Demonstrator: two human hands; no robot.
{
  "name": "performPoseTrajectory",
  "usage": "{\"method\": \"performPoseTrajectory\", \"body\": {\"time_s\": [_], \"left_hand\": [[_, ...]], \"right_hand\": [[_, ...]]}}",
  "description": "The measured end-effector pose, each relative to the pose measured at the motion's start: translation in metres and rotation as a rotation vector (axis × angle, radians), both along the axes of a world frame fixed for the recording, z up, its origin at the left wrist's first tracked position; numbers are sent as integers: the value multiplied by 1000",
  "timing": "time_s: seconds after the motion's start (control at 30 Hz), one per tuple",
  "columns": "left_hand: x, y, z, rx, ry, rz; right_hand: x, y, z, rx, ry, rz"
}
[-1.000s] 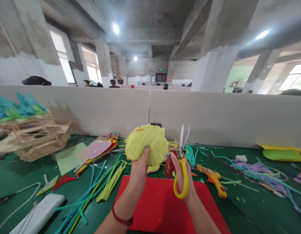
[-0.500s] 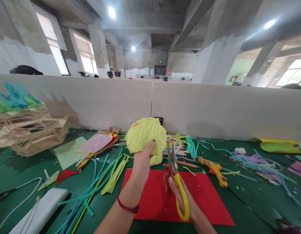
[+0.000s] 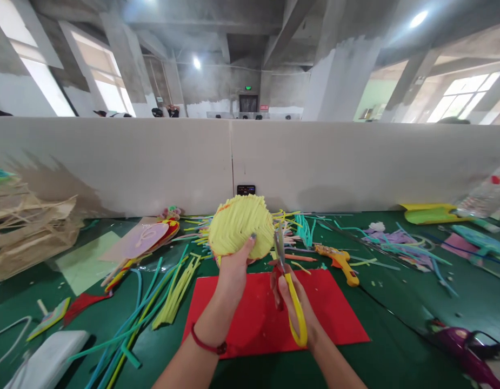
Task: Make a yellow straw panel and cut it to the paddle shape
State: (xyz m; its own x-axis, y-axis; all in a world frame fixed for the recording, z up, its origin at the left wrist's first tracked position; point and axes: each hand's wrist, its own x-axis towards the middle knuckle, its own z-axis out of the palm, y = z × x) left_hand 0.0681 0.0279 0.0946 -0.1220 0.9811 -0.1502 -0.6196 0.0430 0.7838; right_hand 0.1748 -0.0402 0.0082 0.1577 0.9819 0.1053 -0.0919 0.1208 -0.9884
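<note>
My left hand (image 3: 233, 267) grips a rounded pad (image 3: 239, 224) covered in rows of pale yellow fuzzy strips, with my thumb pressed on its face. A bit of orange shows along the pad's edge. Just right of it, my right hand (image 3: 300, 297) holds scissors (image 3: 295, 313) with yellow handles, blades pointing up. The blade tips are close to the pad's right edge; whether they touch it I cannot tell. Beneath both hands a red sheet (image 3: 258, 329) lies on the green table.
An orange-yellow glue gun (image 3: 341, 262) with a black cord lies to the right, a purple tool (image 3: 460, 346) nearer me. Fuzzy sticks (image 3: 174, 294) are strewn on the left, beside a white box (image 3: 51, 359). A phone (image 3: 246, 190) leans on the pale partition (image 3: 172, 162).
The view has swung to the right, so the table things sit further left. The scissor blades look closer together. Both hands keep hold of the pad and scissors.
</note>
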Motion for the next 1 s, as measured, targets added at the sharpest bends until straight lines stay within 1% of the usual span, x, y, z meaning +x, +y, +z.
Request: {"method": "performPoseTrajectory", "body": {"time_s": [0.17,0.27,0.43,0.53,0.63,0.73,0.87,1.0], "left_hand": [[1,-1,7,10,-41,66],[5,-2,2,24,-76,89],[14,-7,-10,-28,-48,68],[15,-8,-9,-8,-47,132],[15,-8,-5,-2,-75,225],[17,-9,-4,-38,-92,251],[22,-12,-10,-41,-64,246],[25,-14,-19,-20,8,273]], "right_hand": [[-5,-1,0,-6,24,16],[-10,-3,1,9,45,27],[-14,-3,0,16,65,25],[-16,-1,0,9,84,1],[-23,-3,-1,3,122,25],[-33,-6,-4,-19,134,55],[-40,-9,-5,-77,113,16],[-38,-8,-4,-47,99,-20]]}}
